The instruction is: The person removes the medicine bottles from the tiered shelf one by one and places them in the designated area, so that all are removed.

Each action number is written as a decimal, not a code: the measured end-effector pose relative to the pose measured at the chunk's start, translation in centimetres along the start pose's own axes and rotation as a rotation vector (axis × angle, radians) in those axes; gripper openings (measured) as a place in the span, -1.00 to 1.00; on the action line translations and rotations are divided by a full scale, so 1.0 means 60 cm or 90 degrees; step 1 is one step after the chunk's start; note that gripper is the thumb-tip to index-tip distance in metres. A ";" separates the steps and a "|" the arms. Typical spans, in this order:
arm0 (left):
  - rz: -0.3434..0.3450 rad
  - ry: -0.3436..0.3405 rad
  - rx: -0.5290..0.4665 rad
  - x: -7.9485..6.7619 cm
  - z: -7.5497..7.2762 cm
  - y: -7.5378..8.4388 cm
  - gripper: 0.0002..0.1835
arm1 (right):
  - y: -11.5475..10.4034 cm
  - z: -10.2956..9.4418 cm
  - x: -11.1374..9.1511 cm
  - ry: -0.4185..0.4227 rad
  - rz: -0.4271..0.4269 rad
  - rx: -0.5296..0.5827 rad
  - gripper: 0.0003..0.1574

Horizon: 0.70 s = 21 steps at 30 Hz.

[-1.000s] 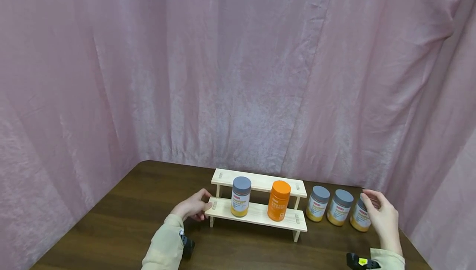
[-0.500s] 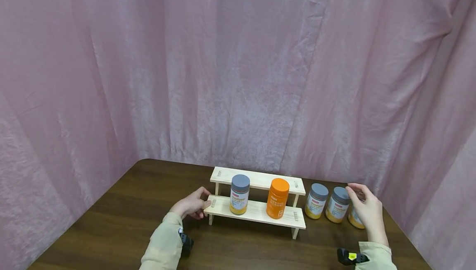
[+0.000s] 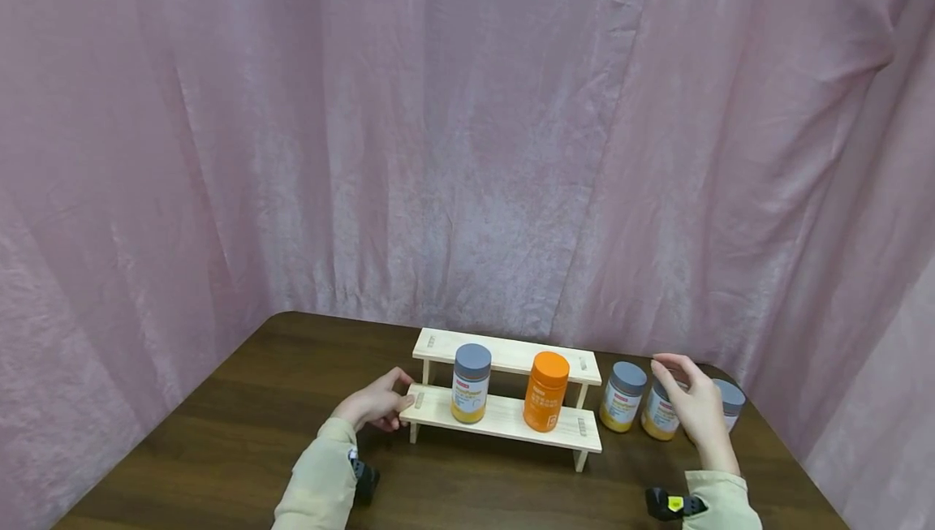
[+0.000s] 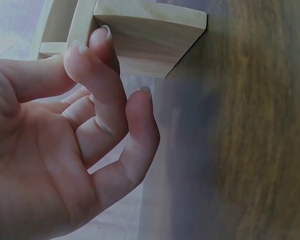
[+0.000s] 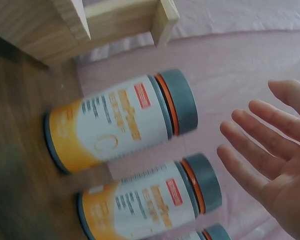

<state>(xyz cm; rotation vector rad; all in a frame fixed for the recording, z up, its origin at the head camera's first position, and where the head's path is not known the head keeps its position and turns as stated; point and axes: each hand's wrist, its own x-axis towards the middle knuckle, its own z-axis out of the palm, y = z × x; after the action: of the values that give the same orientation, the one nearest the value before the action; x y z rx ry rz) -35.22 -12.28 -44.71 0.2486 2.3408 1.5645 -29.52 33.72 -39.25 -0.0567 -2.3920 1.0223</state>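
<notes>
My left hand (image 3: 374, 402) grips the left end of the two-tier wooden display rack (image 3: 506, 414) at its lower step; in the left wrist view, thumb and forefinger pinch the shelf's edge (image 4: 80, 30). A grey-lidded supplement jar (image 3: 471, 388) and an orange jar (image 3: 546, 396) stand upright on that step. To the right, three more grey-lidded jars stand in a row: the near-rack jar (image 3: 622, 398), the middle jar (image 3: 659, 418) and the right jar (image 3: 730, 398), partly hidden. Over them hangs my right hand (image 3: 694, 408), fingers loosely extended, holding nothing; the right wrist view shows its fingers (image 5: 245, 165) apart from the lids.
The rack's upper step (image 3: 504, 355) bears no jars. A dark wooden table (image 3: 292, 400) lies under everything, and a pink curtain (image 3: 467, 189) hangs right behind its back edge. The rack's right leg (image 3: 580, 460) stands near the row of jars.
My right hand has moved left from the right jar to over the middle one, uncovering the right jar's lid. The left hand keeps its grip on the rack.
</notes>
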 end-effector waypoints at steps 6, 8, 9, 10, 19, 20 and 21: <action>-0.001 0.003 -0.003 -0.001 -0.001 -0.001 -0.70 | -0.012 0.018 0.001 -0.008 -0.029 0.019 -0.57; -0.001 0.002 0.001 -0.001 -0.002 -0.001 -0.70 | -0.016 0.023 0.001 -0.006 -0.039 0.014 -0.59; -0.001 0.003 0.003 -0.001 -0.002 -0.002 -0.70 | -0.018 0.025 0.000 -0.007 -0.044 0.010 -0.60; -0.001 0.003 0.005 -0.002 -0.002 -0.002 -0.70 | -0.020 0.027 0.000 -0.010 -0.049 0.006 -0.61; -0.001 0.002 0.004 -0.003 -0.001 -0.001 -0.69 | -0.021 0.040 0.000 -0.067 -0.070 0.041 -0.67; -0.002 0.003 0.004 -0.003 -0.001 -0.001 -0.69 | -0.022 0.041 0.000 -0.076 -0.074 0.050 -0.68; -0.003 0.003 0.005 -0.003 -0.001 -0.002 -0.69 | -0.023 0.043 0.000 -0.082 -0.077 0.054 -0.69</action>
<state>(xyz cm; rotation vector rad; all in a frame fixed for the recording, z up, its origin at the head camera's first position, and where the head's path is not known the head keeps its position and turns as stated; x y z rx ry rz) -35.05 -12.45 -44.75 0.2408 2.3498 1.5552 -30.56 31.05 -39.78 0.1878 -2.4294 1.0979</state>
